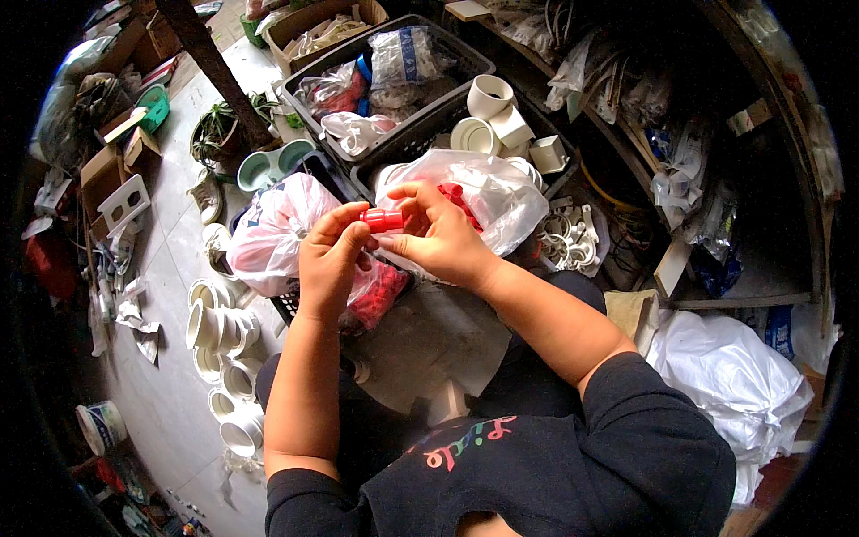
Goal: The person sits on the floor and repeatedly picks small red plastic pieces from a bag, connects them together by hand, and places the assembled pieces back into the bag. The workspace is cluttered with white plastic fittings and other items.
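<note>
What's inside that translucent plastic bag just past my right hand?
Red plastic fittings show in the translucent plastic bag. Your right hand and cloudy folds hide part of it, so anything else inside can't be told.

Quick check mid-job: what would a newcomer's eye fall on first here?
First, the bright red fitting near the centre, pinched in the left hand, the right hand at its other end. Next, the white pipe fittings strung along the floor at left, and the bulky white bag at lower right.
</note>
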Available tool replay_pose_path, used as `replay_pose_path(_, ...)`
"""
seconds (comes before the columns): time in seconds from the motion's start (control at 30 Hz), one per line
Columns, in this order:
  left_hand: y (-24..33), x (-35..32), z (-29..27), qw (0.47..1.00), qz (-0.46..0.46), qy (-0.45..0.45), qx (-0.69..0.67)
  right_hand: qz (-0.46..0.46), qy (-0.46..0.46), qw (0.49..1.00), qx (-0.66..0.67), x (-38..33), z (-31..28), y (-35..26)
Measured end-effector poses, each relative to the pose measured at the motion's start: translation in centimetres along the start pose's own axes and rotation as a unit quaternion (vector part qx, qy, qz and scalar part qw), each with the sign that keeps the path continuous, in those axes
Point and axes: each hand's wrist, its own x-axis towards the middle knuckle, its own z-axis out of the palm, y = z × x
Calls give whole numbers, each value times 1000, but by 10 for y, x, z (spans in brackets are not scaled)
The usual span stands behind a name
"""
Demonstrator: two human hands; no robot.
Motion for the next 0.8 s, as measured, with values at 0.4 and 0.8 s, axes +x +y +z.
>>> replay_pose_path(0.4, 1, -1, 0, 1000, 5, 3, 5, 34, 1, 999, -36, -3, 4, -17)
replay_pose_path(0.8, 1, -2, 0, 1000, 4, 2, 5, 32, -13, 999, 6, -3, 5, -15)
